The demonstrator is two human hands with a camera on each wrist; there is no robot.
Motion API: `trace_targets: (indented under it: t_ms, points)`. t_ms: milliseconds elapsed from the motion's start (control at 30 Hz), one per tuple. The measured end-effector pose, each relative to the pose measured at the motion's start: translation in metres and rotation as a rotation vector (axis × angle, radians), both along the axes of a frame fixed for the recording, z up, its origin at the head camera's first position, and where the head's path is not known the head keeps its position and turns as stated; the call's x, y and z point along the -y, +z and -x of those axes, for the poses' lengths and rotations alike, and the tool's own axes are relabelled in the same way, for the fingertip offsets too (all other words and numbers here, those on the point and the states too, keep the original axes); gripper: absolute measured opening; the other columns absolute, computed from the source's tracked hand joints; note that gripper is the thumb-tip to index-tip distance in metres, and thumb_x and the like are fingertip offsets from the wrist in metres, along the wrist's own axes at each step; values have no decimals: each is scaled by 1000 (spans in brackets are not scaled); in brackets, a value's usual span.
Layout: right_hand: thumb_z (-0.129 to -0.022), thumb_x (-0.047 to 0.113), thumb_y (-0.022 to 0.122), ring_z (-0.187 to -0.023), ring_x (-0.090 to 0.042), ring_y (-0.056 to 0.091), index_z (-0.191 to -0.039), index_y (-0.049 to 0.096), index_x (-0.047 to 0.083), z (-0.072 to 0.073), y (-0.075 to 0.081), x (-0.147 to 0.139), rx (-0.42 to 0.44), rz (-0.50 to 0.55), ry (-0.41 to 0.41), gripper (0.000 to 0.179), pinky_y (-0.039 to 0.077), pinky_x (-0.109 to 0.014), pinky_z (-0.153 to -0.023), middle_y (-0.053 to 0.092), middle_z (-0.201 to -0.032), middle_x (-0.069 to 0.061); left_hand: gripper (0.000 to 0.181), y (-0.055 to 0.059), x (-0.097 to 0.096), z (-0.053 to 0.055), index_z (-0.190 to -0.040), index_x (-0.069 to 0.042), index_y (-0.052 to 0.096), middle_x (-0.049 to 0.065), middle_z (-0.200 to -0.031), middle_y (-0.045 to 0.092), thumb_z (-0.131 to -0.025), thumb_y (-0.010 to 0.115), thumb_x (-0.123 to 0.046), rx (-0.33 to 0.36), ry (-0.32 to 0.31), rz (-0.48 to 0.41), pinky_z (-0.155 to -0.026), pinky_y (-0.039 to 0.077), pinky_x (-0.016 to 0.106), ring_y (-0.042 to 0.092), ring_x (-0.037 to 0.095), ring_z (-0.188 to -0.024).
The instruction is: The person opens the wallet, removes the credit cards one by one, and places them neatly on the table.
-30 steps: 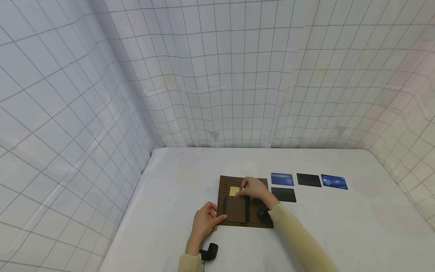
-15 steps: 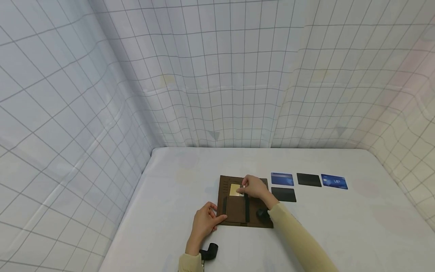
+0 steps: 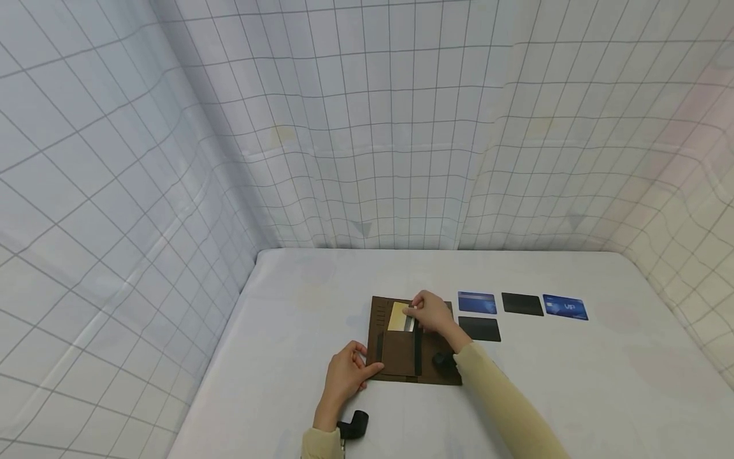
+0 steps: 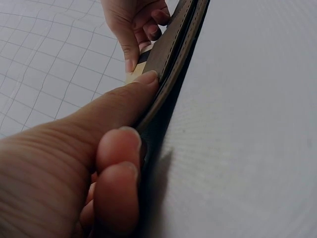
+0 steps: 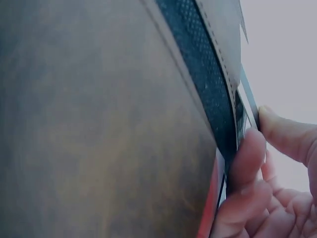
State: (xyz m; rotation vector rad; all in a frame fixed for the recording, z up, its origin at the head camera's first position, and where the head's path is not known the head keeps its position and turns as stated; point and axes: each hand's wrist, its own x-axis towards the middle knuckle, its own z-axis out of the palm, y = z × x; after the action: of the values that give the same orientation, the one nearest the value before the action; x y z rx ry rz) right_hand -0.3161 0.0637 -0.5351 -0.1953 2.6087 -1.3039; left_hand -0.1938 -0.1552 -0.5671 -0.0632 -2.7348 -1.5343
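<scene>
Pinching a gold card (image 3: 398, 317), the right hand (image 3: 434, 313) sits in the lower centre of my head view; I record its grip as closed down, thumb and finger on the card's upper right part. Item, the gold card: slightly tilted, striped, its lower end hidden at the upper edge of a small brown panel (image 3: 398, 354). Item, a brown wallet (image 3: 429, 364): spread flat in the lower centre, bearing that panel, with a dark strip (image 3: 417, 355) running down beside it. Item, the left hand (image 3: 346, 371): at the wallet's lower left edge, thumb on top and other fingers curled in; I enter it as gripping that edge, though I cannot tell how far the fingers reach beneath. Items, right of the wallet: a blue card (image 3: 477, 303), a black card (image 3: 522, 304) and a lettered blue card (image 3: 565, 307) in one row; a lower black card (image 3: 479, 329) under the first, just beside the wallet. Ground, lower half: white tabletop (image 3: 287, 319). Backdrop, upper half: gridded white cloth (image 3: 367, 159).
</scene>
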Motion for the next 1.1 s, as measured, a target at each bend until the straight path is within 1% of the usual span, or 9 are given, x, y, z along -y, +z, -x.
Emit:
trace_targets:
  t_ms: [167, 300, 400, 567, 667, 933, 1100]
  points:
    - [-87, 20, 70, -52, -17, 55, -101, 57, 4, 2, 0, -5, 26, 65, 63, 24, 47, -30, -47, 57, -77, -5, 41, -1, 0, 0, -94, -7, 54, -5, -57, 51, -76, 81, -32, -4, 4, 3, -39, 39, 24, 49, 7, -34]
    - [-88, 15, 68, -52, -18, 57, -104, 62, 2, 2, 3, -9, 16, 67, 94, 22, 49, -31, -50, 61, -76, -4, 41, 0, 1, -1, -93, -7, 54, -4, -58, 50, -75, 81, -32, -7, 7, 1, -38, 39, 24, 49, 7, -34]
    - [-88, 14, 68, -51, -17, 57, -101, 65, 1, 2, 3, -9, -4, 55, 80, 19, 49, -30, -50, 63, -75, -3, 40, 1, 1, -1, -93, -7, 54, -4, -58, 50, -75, 81, -31, -5, 8, 0, -38, 39, 24, 49, 7, -34]
    - [-88, 15, 68, -53, -16, 57, -99, 63, 2, 2, 3, -10, -32, 59, 24, 17, 48, -30, -51, 62, -76, -4, 40, 0, 0, 0, -93, -7, 55, -5, -58, 51, -75, 81, -31, -3, 7, 4, -38, 40, 24, 49, 7, -34]
    - [-88, 15, 68, -54, -16, 57, -97, 62, 3, 1, 3, -12, -44, 55, 5, 16, 48, -30, -52, 62, -77, -4, 41, 1, 0, -1, -93, -6, 55, -5, -58, 51, -75, 81, -31, -5, 9, 2, -38, 40, 24, 50, 7, -34]
    - [-86, 16, 69, -53, -16, 56, -91, 60, 4, 4, -2, -21, -46, 42, 5, 15, 45, -29, -50, 62, -71, -2, 41, 3, -1, -2, -93, -6, 55, -4, -58, 51, -75, 81, -31, -5, 6, -8, -38, 40, 25, 50, 7, -34]
    - [-84, 14, 69, -55, -16, 56, -87, 59, 5, 3, -1, -28, -22, 72, 7, 14, 44, -29, -50, 64, -71, -2, 41, 2, 0, -2, -94, -6, 54, -4, -58, 51, -75, 81, -32, -3, 4, -13, -38, 40, 25, 50, 7, -34]
